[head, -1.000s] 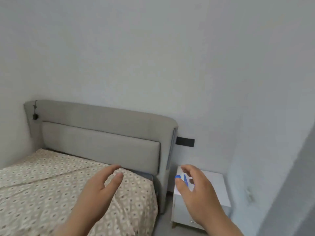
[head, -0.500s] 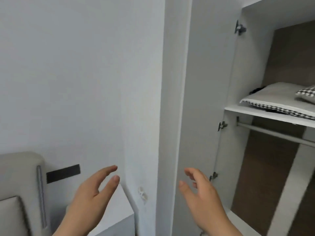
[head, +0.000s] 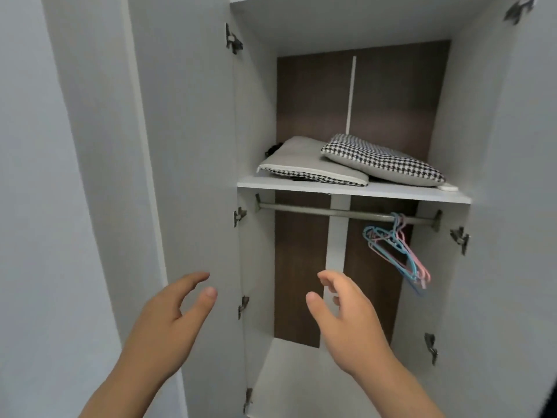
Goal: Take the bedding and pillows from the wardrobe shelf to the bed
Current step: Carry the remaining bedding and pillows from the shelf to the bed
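Head view: wardrobe shelf point(head: 346, 190) holds two pillows point(head: 382, 161).

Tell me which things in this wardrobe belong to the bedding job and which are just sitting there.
For the job:
grey pillow on the shelf
houndstooth pillow, lying partly over the grey one
left hand and right hand, both empty and open, below the shelf

Just there:
plastic hangers on the rail
small white object at the shelf's right edge

We face the open wardrobe point(head: 497, 146), two pillows point(head: 382, 159) on its shelf point(head: 352, 190), our left hand point(head: 168, 324) and right hand point(head: 349, 321) raised, empty
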